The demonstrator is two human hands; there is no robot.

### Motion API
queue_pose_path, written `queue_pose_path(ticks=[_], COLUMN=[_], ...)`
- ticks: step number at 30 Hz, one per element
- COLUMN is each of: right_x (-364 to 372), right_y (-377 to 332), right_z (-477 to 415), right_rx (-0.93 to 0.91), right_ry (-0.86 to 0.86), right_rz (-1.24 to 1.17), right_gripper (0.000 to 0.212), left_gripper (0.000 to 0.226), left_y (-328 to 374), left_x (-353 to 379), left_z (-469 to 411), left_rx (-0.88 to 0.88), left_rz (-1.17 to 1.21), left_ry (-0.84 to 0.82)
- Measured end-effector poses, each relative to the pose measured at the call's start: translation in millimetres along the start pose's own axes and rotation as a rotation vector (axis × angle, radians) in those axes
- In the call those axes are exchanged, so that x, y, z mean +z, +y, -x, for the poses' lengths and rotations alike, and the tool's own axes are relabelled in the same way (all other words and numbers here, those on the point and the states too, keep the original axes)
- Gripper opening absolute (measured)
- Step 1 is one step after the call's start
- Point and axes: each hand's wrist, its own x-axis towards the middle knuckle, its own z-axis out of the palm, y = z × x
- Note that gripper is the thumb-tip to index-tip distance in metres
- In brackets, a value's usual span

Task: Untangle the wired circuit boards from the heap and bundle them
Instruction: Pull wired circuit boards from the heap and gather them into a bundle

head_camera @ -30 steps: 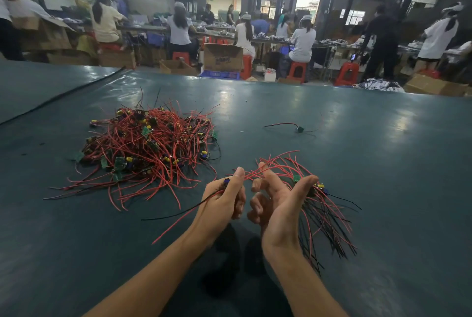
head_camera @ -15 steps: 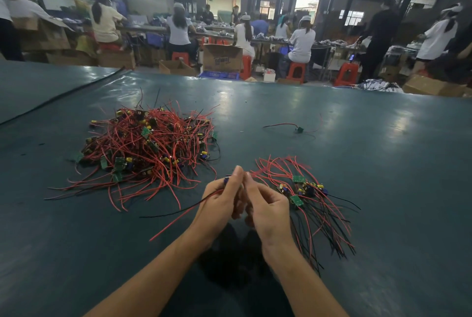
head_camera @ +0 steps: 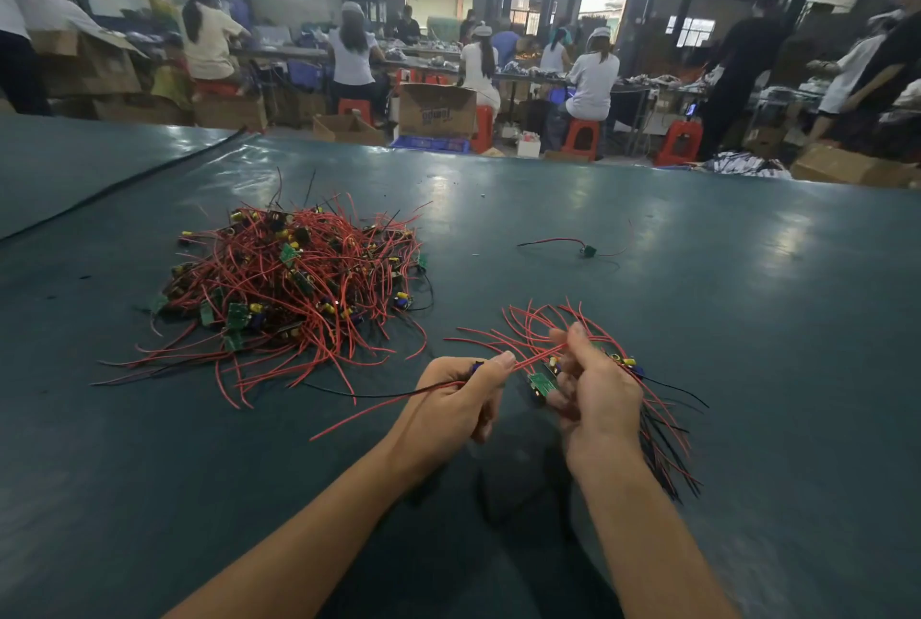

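Wide, dark teal table (head_camera: 697,319) with a glossy top. A tangled heap of red-wired circuit boards (head_camera: 294,284) lies at left; 1 loose wired board (head_camera: 588,249) lies well apart, farther right.

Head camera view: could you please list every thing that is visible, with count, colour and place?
heap of wired circuit boards: one, red and black wires, green boards, on the table, left of centre
bundle of wired circuit boards: one, same colours, in the right grip
single wired circuit board: one, red and black wires, in the left grip
stray wired circuit board: one, red wires, on the table beyond the bundle
table: one, dark teal, foreground
cardboard boxes: several, brown, behind the table
stools: at least four, red, behind the table
workers: several, mostly white tops, at far benches
left grip: one, bare hand, pinches the single board
right grip: one, bare hand, holds the bundle
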Motion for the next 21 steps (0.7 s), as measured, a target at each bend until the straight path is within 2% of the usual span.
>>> queue_pose_path(ticks=[4, 13, 17, 21], right_x=[-6, -7, 0, 12], right_y=[-8, -4, 6, 23], right_z=[-9, -11, 2, 24], right_rx=[-0.001, -0.01, -0.088, -0.177], right_ry=[0.035, 0.043, -0.102, -0.414], right_rz=[-0.112, -0.122, 0.001, 0.247], right_gripper=[0.022, 0.025, 0.036, 0.066], left_gripper=[0.052, 0.052, 0.055, 0.059], left_y=[5, 3, -2, -2], left_x=[3, 1, -7, -9], left_z=[2, 3, -1, -1], left_rx=[-0.011, -0.025, -0.082, -0.182], left_rz=[0.007, 0.017, 0.13, 0.249], left_ry=[-0.049, -0.076, 0.027, -0.032])
